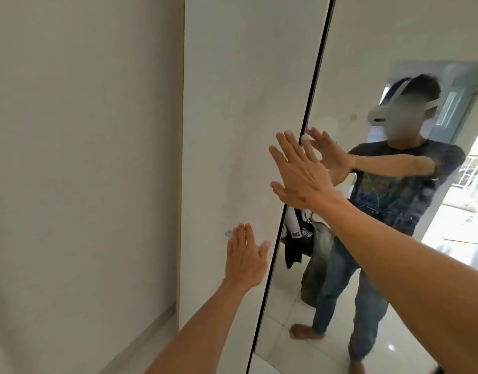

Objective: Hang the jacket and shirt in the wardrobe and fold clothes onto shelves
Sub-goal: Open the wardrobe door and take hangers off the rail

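Observation:
A white wardrobe door stands shut in front of me, with a mirrored door to its right. My left hand lies flat on the white door, fingers straight, beside a small handle. My right hand is flat too, pressing at the black edge where the two doors meet. The mirror reflects a person in a dark shirt and jeans, with black-and-white clothes and a grey denim garment hanging behind. Neither hand holds anything.
A plain beige wall runs along the left, meeting the floor at the lower left. The mirror reflects white floor tiles and a bright doorway behind me.

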